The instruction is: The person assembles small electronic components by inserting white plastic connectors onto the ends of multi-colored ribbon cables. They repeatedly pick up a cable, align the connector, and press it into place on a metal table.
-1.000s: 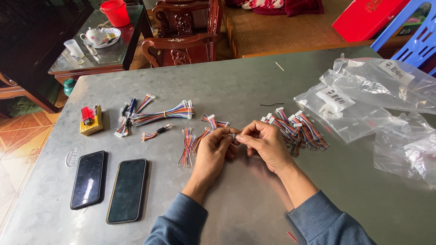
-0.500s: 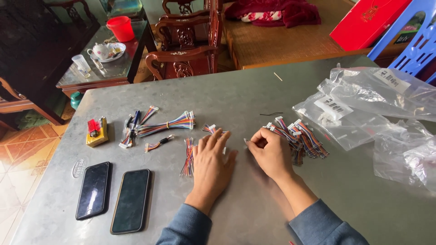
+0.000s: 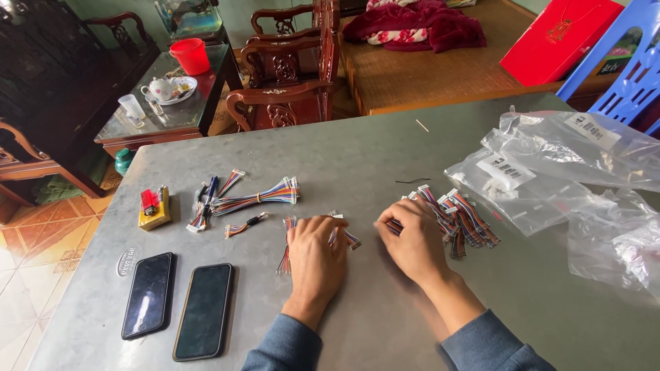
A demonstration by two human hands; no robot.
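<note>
Head view: left hand (image 3: 316, 253) lies flat on a small wire bundle (image 3: 285, 255), pinning it to the desk (image 3: 385, 158); right hand (image 3: 412, 242) rests half-curled on the larger harness pile (image 3: 460, 218), fingers gathering wires.

I see my left hand (image 3: 316, 257) flat on a small wire bundle (image 3: 285, 254) on the grey worktop (image 3: 357, 158). My right hand (image 3: 414, 240) touches the larger wire pile (image 3: 464, 216). Two phones (image 3: 175, 306) lie left.
</note>
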